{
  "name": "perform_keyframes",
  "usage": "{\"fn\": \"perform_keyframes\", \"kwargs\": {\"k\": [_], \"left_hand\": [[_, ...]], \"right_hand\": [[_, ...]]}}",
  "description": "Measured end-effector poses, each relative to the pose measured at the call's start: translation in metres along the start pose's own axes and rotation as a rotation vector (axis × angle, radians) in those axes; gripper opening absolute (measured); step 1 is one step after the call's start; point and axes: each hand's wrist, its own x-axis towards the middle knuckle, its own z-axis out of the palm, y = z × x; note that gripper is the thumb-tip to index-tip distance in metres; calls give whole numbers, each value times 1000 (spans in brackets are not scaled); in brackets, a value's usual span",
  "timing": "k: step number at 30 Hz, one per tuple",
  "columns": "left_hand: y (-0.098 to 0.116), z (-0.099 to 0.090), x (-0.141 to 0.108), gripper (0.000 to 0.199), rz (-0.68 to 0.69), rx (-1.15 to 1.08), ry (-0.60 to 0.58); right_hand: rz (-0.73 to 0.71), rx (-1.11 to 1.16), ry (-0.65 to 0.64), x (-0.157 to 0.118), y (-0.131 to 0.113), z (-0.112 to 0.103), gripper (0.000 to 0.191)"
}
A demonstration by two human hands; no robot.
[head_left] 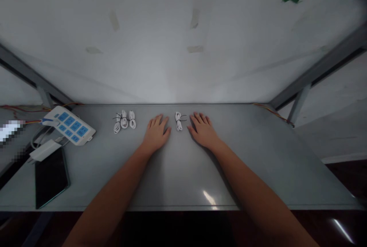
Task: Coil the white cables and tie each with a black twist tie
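Between my two hands lies a white cable bundle (pixel 178 121), coiled and bound by a thin black tie whose ends stick out to the right. My left hand (pixel 156 133) rests flat on the grey table (pixel 189 170), fingers spread, to the left of that bundle and apart from it. On its other side my right hand (pixel 204 130) also lies flat with fingers spread, its thumb near the tie ends. Farther left, three similar white cable bundles (pixel 124 119) lie close together, with black ties around them. Neither hand holds anything.
A white power strip (pixel 91 132) with blue sockets sits at the table's left. In front of it are a white adapter (pixel 46 150) and a dark tablet (pixel 51 178). A white wall (pixel 166 71) rises behind, and metal frame bars (pixel 321 63) flank the table.
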Motion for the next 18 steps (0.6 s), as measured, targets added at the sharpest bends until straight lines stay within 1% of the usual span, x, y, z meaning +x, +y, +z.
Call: {"fn": "perform_keyframes", "kwargs": {"k": [18], "left_hand": [[-2, 3, 0, 53, 8, 1, 18]], "right_hand": [[2, 5, -2, 0, 0, 0, 65]]}}
